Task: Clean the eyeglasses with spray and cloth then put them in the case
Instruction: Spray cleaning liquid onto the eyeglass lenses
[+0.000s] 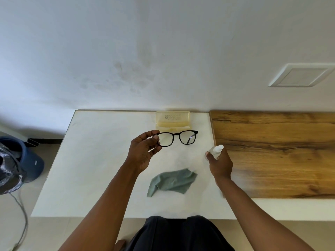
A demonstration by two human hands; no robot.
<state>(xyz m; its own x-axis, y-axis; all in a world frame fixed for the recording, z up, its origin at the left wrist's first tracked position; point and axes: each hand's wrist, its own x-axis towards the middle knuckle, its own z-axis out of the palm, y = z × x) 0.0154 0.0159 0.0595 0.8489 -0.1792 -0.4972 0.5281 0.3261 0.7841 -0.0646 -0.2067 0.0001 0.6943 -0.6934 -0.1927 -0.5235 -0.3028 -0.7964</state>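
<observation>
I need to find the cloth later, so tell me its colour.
The cloth is a muted grey-green, plain with no pattern, seen best in the head view.

Cloth lies on table, case behind it

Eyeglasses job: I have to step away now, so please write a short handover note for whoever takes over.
Left hand: shut on the black-framed eyeglasses, held above the white table by one end of the frame.
Right hand: shut on the small clear spray bottle, nozzle up, beside the glasses.
Grey-green cleaning cloth: crumpled on the table, near edge, untouched.
Pale yellow translucent case: open at the back by the wall.
Done: glasses and spray picked up.
Left: spray, wipe with cloth, place in case.
</observation>
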